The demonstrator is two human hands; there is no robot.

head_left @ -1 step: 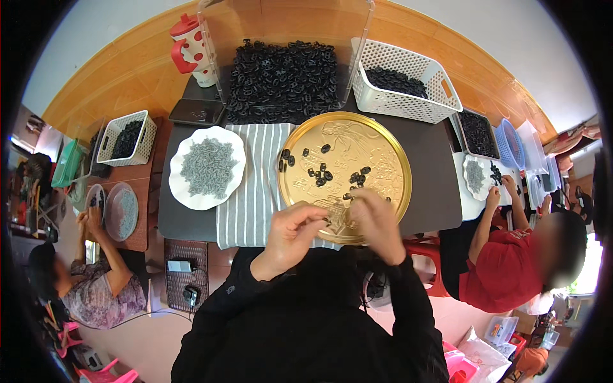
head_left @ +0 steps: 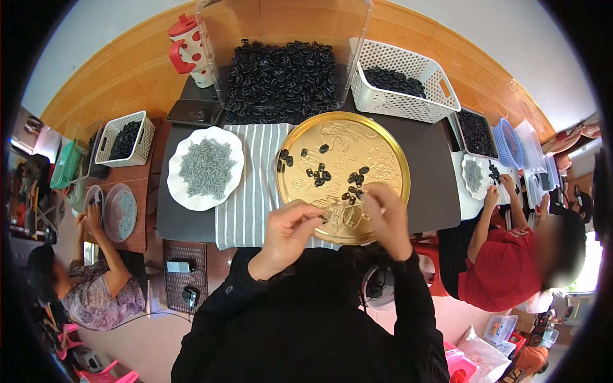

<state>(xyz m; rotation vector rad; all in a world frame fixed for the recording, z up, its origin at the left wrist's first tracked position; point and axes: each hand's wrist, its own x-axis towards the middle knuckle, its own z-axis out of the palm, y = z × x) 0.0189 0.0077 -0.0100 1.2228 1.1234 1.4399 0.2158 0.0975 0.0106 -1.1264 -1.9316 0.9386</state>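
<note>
Left hand: thumb and finger pinch a small dark piece over near edge of gold tray | Right hand: blurred, grip indiscernible, beside loose black pieces toward tray's right edge | Handling, judged: light, stiff, slightly slick; take by opposite sides.

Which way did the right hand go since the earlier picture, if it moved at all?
Yes. Measured against the round gold tray, the right hand has shifted a little to the right, toward the tray's right rim.
</note>
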